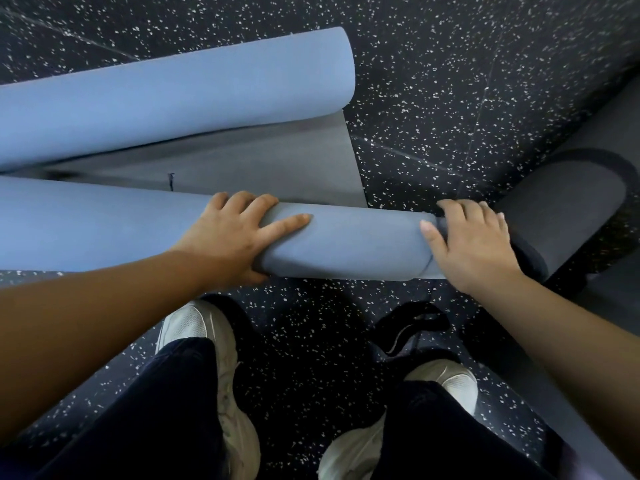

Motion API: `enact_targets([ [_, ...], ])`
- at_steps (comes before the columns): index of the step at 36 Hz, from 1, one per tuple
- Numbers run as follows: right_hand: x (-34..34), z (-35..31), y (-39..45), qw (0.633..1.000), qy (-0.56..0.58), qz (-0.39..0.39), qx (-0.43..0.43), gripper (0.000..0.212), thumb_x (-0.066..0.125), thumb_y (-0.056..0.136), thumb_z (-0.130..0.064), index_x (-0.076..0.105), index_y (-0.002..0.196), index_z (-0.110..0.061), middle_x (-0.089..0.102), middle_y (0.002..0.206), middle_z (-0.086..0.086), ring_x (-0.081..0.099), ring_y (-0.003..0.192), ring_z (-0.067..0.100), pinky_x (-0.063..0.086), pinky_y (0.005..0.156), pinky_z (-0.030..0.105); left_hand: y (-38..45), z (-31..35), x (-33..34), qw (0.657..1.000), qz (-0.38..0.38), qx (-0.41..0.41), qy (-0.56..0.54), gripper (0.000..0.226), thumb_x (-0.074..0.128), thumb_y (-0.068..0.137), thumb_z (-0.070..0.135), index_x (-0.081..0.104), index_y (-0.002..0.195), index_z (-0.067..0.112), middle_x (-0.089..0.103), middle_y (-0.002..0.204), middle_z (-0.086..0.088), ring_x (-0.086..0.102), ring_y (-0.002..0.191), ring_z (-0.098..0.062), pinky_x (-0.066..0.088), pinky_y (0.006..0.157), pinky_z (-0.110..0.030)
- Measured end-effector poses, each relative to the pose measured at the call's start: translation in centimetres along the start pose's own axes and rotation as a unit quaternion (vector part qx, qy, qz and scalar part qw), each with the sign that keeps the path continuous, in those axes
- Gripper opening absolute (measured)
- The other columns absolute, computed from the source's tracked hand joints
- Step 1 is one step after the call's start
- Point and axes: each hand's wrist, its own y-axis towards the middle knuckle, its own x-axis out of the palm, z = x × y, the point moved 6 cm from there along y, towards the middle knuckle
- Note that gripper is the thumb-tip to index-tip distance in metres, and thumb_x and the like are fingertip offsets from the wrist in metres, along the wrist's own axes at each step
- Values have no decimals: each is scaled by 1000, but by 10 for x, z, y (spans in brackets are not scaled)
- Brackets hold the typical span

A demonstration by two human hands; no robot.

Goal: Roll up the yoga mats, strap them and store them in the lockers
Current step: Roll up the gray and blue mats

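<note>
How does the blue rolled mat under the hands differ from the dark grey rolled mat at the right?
The blue rolled mat lies crosswise and both hands, left hand and right hand, rest on it; the dark grey rolled mat lies slanted and untouched. The blue one looks thinner. Both lie on the speckled floor, with no strap visible.

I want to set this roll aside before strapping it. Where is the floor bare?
Bare speckled floor lies beyond the right hand, right of the far blue roll. A smaller patch sits between the shoes, beside the black strap. Crowded: the dark mat at right and the near roll.
</note>
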Motion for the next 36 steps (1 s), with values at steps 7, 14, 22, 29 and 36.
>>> enact_targets([
  [7, 2, -9, -9, 999, 22, -22, 8, 76, 18, 86, -65, 26, 149, -23, 25, 155, 5, 7, 147, 29, 11, 112, 67, 3, -1, -4, 1000, -7, 3, -6, 115, 85, 42, 57, 33, 141, 33, 58, 116, -18, 59, 89, -41, 49, 74, -49],
  [14, 10, -22, -19, 999, -10, -37, -27, 73, 11, 86, -65, 30, 145, -28, 40, 144, 2, 32, 132, 26, 31, 104, 55, 0, -10, -1, 999, -43, 18, -25, 106, 77, 50, 63, 31, 141, 38, 59, 115, -11, 60, 86, -38, 52, 74, -48],
  [22, 19, -30, -29, 997, -29, -60, -43, 79, -1, 82, -66, 33, 143, -29, 46, 140, 1, 37, 130, 26, 30, 105, 54, -20, -9, 11, 985, -139, 10, -101, 100, 64, 58, 69, 13, 141, 50, 51, 124, 2, 57, 101, -29, 52, 85, -43],
  [29, 21, -52, -36, 994, 12, -5, -109, 74, 13, 88, -57, 46, 139, -15, 53, 134, 9, 49, 124, 32, 25, 109, 59, -19, -17, 17, 968, -207, -14, -143, 101, 57, 59, 82, -5, 136, 63, 38, 136, 10, 45, 120, -20, 40, 101, -35],
  [36, 29, -80, -54, 969, -24, 52, -240, 80, 45, 77, -65, 40, 136, -11, 49, 135, 15, 42, 126, 33, 35, 103, 63, -16, -31, 24, 958, -194, -96, -188, 101, -12, 52, 98, 8, 143, 60, 35, 149, 6, 40, 132, -24, 35, 107, -40],
])
